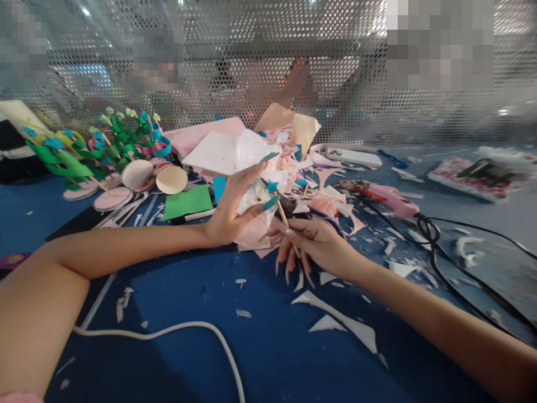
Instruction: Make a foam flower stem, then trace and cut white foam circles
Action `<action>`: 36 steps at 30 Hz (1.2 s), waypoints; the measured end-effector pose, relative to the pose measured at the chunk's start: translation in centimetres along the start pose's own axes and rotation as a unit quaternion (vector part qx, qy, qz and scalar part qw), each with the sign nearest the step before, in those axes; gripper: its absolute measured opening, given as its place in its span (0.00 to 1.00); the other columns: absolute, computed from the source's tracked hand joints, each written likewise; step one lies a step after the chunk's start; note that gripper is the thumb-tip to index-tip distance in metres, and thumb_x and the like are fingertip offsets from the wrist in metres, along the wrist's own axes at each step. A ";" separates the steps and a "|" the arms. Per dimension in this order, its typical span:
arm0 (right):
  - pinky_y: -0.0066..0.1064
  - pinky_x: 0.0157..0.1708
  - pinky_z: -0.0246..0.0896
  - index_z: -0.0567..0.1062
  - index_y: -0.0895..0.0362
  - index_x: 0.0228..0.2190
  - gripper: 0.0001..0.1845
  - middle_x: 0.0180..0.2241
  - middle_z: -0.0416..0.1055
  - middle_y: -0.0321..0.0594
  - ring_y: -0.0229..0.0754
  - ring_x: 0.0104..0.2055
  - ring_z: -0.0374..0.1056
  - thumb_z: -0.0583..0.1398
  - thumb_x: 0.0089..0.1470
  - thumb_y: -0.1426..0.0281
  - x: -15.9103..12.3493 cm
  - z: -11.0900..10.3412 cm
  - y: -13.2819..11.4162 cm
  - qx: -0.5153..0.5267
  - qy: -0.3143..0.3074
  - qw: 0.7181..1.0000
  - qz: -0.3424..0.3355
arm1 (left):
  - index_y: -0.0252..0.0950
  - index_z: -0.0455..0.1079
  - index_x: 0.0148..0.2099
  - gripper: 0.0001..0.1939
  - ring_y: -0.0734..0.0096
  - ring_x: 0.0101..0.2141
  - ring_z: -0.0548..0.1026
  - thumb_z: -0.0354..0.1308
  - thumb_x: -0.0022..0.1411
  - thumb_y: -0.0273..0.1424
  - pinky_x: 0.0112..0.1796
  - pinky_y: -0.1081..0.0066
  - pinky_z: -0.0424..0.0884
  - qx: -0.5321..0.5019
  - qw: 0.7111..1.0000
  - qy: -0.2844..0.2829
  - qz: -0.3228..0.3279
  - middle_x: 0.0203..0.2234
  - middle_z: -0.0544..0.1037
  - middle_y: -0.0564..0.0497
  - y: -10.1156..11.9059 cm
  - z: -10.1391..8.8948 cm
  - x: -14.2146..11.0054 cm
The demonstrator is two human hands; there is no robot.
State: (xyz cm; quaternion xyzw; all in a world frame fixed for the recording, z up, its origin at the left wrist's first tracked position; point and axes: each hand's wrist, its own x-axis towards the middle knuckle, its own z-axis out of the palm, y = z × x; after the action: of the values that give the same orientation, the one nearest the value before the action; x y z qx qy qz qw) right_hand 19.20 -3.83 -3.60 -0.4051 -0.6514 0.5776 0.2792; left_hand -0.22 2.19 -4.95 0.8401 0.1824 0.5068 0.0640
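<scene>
My right hand (316, 243) pinches a thin wooden stick (283, 215) between thumb and forefinger, its other fingers hanging below. A small blue star (272, 186) tops the stick. Left of it, my left hand (235, 210) is raised with thumb and fingers spread apart, teal at the tips. Its thumb tip is close to the star; whether they touch I cannot tell. Behind both hands lies a heap of pink and white paper scraps (329, 196). A green paper sheet (188, 202) and a blue paper piece (218, 189) are left of my left hand.
Several paper plants on round bases (112, 198) stand at the left. A pink glue gun (392, 201) with black cord (440, 263) lies right. A white cable (168, 331) crosses the blue table (180, 369) in front. Behind rises a perforated metal screen (251, 67).
</scene>
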 end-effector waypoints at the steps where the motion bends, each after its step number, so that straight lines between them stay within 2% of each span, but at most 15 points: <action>1: 0.19 0.09 0.56 0.72 0.62 0.38 0.30 0.20 0.72 0.39 0.34 0.17 0.68 0.57 0.47 0.48 0.0 0.0 -0.1 0.001 0.001 1.000 0.001 | 0.49 0.44 0.64 0.33 0.57 0.59 0.58 0.53 0.60 0.37 0.57 0.50 0.56 -0.005 1.000 0.001 -0.008 0.59 0.59 0.47 -0.1 0.1 -0.1; 6: 0.19 0.09 0.56 0.71 0.62 0.36 0.31 0.19 0.71 0.38 0.35 0.16 0.68 0.58 0.44 0.47 -0.1 0.2 -0.4 0.003 0.008 1.000 0.003 | 0.45 0.47 0.63 0.34 0.56 0.58 0.59 0.56 0.58 0.39 0.57 0.53 0.55 -0.062 0.997 -0.016 -0.054 0.57 0.60 0.44 -0.4 0.4 -0.4; 11: 0.20 0.09 0.56 0.70 0.62 0.37 0.30 0.20 0.71 0.38 0.35 0.16 0.68 0.57 0.46 0.47 -0.1 0.1 -0.3 0.003 0.010 1.000 0.002 | 0.40 0.54 0.59 0.29 0.59 0.54 0.64 0.55 0.58 0.39 0.54 0.56 0.61 -0.087 0.994 -0.032 -0.062 0.53 0.64 0.42 -0.6 0.6 -0.5; 14: 0.20 0.10 0.57 0.70 0.62 0.38 0.31 0.20 0.72 0.39 0.35 0.17 0.68 0.56 0.47 0.47 -0.1 0.1 -0.3 -0.003 0.002 1.000 -0.003 | 0.41 0.57 0.58 0.26 0.59 0.52 0.65 0.55 0.58 0.41 0.53 0.55 0.61 -0.096 0.992 -0.034 -0.069 0.51 0.67 0.43 -1.0 0.8 -0.5; 18: 0.20 0.12 0.58 0.69 0.62 0.39 0.31 0.23 0.73 0.41 0.35 0.19 0.69 0.53 0.50 0.47 -0.2 0.0 -0.2 -0.021 -0.025 0.999 -0.010 | 0.45 0.56 0.60 0.32 0.56 0.58 0.59 0.57 0.55 0.45 0.57 0.53 0.55 -0.132 0.986 -0.059 -0.081 0.57 0.62 0.45 -1.3 0.9 -0.1; 21: 0.19 0.14 0.60 0.69 0.62 0.37 0.29 0.25 0.75 0.43 0.34 0.22 0.70 0.51 0.52 0.47 -0.2 0.0 -0.2 -0.042 -0.059 0.997 -0.010 | 0.47 0.54 0.61 0.37 0.56 0.61 0.53 0.57 0.52 0.49 0.60 0.53 0.50 -0.161 0.981 -0.093 -0.063 0.60 0.57 0.47 -0.8 0.6 0.4; 24: 0.19 0.16 0.61 0.69 0.61 0.34 0.27 0.26 0.76 0.44 0.33 0.22 0.69 0.50 0.53 0.48 -0.3 -0.1 -0.3 -0.061 -0.092 0.994 -0.013 | 0.48 0.57 0.60 0.35 0.57 0.62 0.50 0.58 0.51 0.49 0.61 0.55 0.47 -0.188 0.971 -0.135 -0.058 0.61 0.55 0.49 -0.3 0.3 0.7; 26: 0.19 0.17 0.61 0.69 0.61 0.33 0.27 0.27 0.76 0.44 0.32 0.23 0.68 0.50 0.54 0.49 -0.4 -0.1 -0.4 -0.067 -0.102 0.992 -0.012 | 0.48 0.61 0.57 0.32 0.57 0.61 0.52 0.59 0.51 0.49 0.60 0.56 0.49 -0.210 0.962 -0.160 -0.075 0.59 0.60 0.49 -0.1 0.1 0.7; 29: 0.18 0.17 0.61 0.70 0.61 0.35 0.26 0.27 0.76 0.43 0.31 0.23 0.68 0.50 0.54 0.50 -0.4 -0.1 -0.3 -0.061 -0.103 0.993 -0.016 | 0.45 0.70 0.49 0.25 0.56 0.55 0.62 0.60 0.50 0.48 0.57 0.55 0.54 -0.215 0.948 -0.195 -0.129 0.49 0.70 0.47 0.0 0.0 0.6; 31: 0.17 0.17 0.61 0.71 0.61 0.35 0.26 0.26 0.76 0.42 0.31 0.22 0.68 0.51 0.54 0.50 -0.3 -0.2 -0.2 -0.052 -0.102 0.993 -0.025 | 0.43 0.73 0.42 0.21 0.57 0.51 0.66 0.60 0.50 0.48 0.56 0.53 0.55 -0.210 0.943 -0.204 -0.160 0.43 0.73 0.47 0.2 -0.1 0.7; 36: 0.19 0.14 0.61 0.71 0.60 0.38 0.26 0.24 0.74 0.39 0.33 0.20 0.69 0.53 0.53 0.50 -0.3 -0.2 0.0 0.008 -0.062 0.997 -0.051 | 0.37 0.71 0.33 0.24 0.58 0.50 0.65 0.52 0.53 0.53 0.55 0.54 0.54 -0.207 0.947 -0.157 -0.187 0.42 0.71 0.46 0.4 0.0 0.9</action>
State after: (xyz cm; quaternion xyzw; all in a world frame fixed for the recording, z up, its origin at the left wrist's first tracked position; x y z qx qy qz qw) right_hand 19.52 -4.04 -3.58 -0.3327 -0.6827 0.5918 0.2703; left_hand 0.22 2.19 -4.11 0.8281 0.2148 0.3739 0.3583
